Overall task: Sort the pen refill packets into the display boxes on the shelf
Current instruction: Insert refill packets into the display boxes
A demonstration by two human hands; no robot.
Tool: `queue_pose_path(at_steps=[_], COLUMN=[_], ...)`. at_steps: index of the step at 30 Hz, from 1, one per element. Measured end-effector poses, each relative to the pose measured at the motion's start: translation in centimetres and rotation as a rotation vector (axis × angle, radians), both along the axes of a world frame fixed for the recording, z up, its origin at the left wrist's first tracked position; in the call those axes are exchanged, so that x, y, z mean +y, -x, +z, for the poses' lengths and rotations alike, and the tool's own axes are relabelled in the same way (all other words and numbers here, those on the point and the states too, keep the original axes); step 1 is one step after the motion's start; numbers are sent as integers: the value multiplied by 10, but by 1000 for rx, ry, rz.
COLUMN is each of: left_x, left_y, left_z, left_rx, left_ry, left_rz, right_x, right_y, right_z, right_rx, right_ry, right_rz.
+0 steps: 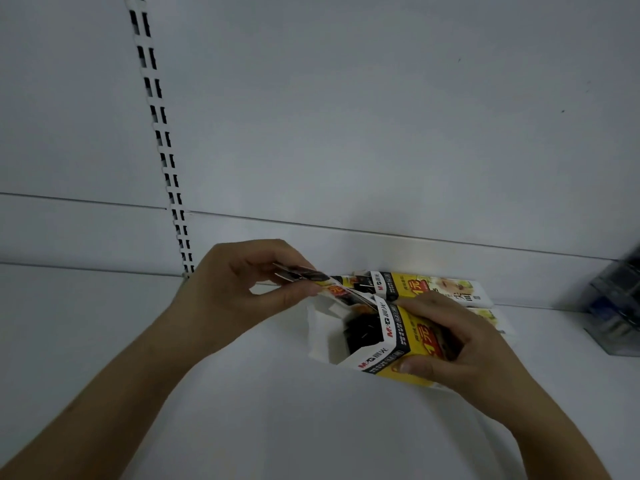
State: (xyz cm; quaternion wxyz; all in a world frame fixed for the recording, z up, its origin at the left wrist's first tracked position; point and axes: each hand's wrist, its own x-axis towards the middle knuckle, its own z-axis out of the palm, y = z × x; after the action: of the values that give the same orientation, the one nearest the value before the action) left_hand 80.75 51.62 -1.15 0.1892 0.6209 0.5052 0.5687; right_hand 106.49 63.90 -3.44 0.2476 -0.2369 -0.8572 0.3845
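My right hand (460, 341) grips a yellow, white and black display box (384, 341) lying on its side on the white shelf (311, 427), its open end facing left with dark refill ends showing inside. My left hand (242, 282) pinches a thin stack of pen refill packets (311, 277) between thumb and fingers, their far ends resting at the box's open mouth. A second matching display box (433, 287) lies flat just behind, against the back panel.
A slotted upright rail (162, 143) runs down the white back panel at left. A clear plastic case with dark and blue contents (616, 306) stands at the right edge of the shelf.
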Motion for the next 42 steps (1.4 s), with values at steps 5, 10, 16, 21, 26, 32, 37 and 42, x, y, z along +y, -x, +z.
queue_pose_path(at_steps=[5,10,16,21,26,32,37,42], left_x=[2,5,-1,2,3,5,4,12], left_y=[-8,-17,-5,-9,-26,-26,-22,-19], left_z=[-5,-14,-4,-13,-17,-21,-20,-27], left_rx=[158,292,353,387,531,616,552,557], left_ry=[79,65,29,56,21,37,-13,-82], left_rz=[46,42,-37,18,89,165,115,117], right_x=[0,-1,-2,-9,-12,-11,-11,-11], right_y=[3,6,3,5,8,12,10,7], right_z=[-1,-3,-1,3,3,0,0,-2], right_rx=[-52,-71,-98,-117,-108,-133,-136,-150], right_ry=[-19,-32,-68,-157,-180,-223,-231,-252], right_rz=[-5,-4,-23,-31,-17,-19,-27,-32])
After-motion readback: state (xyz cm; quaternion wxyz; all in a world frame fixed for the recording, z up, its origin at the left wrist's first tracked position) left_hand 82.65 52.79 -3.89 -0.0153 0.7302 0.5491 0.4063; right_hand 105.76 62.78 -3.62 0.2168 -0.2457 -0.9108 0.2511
